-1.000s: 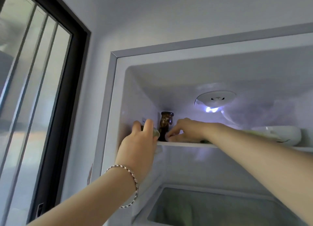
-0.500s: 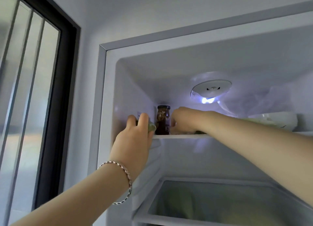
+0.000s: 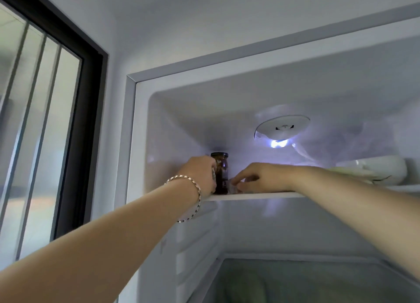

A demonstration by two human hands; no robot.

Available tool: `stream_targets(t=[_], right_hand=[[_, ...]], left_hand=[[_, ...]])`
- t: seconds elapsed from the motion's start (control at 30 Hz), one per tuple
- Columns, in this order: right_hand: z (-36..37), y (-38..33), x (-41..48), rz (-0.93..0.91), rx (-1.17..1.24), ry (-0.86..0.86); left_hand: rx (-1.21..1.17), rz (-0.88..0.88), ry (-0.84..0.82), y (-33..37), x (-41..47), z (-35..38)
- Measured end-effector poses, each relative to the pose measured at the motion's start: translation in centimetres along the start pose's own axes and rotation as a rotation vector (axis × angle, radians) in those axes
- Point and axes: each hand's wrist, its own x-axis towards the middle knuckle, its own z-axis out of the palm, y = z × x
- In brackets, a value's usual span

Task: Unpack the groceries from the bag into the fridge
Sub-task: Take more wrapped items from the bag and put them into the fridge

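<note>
White walls and a black-framed window [image 3: 91,121] on the left border the open white fridge [image 3: 130,143], which is lit by a round white lamp fitting [image 3: 281,127] in its ceiling. We reach both arms up to its white top shelf [image 3: 261,195]. A dark glass jar with a black lid [image 3: 221,173] stands upright at the left end of that shelf, near the fridge's left wall. Our left grip [image 3: 200,174], with a beaded metal bracelet [image 3: 191,184] on the wrist, sits just left of the jar. Its fingers are hidden behind the back of the hand, so we cannot tell whether they curl round anything. Our right grip [image 3: 261,177] rests on the shelf just right of the jar. Its curled fingertips [image 3: 244,184] pinch a small pale thing [image 3: 234,188], too blurred to name, just beside the jar's base. A white bowl [image 3: 384,168] sits far right on the shelf. Below, a clear drawer [image 3: 295,257] holds something green and blurred.
</note>
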Motion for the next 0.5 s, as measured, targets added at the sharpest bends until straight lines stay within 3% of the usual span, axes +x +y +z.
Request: stream_targets(t=[0.1, 0.27, 0.5], right_hand=[[0.1, 0.3, 0.4, 0.007, 0.051, -0.002], [0.1, 0.7, 0.4, -0.004, 0.091, -0.008], [0.1, 0.0, -0.4, 0.142, 0.070, 0.069]], left_hand=[[0.055, 0.011, -0.101, 0.7, 2.4, 1.2], [0.049, 0.129, -0.404, 1.2, 3.5, 1.0], [0.007, 0.095, -0.342, 0.7, 4.4, 2.1]])
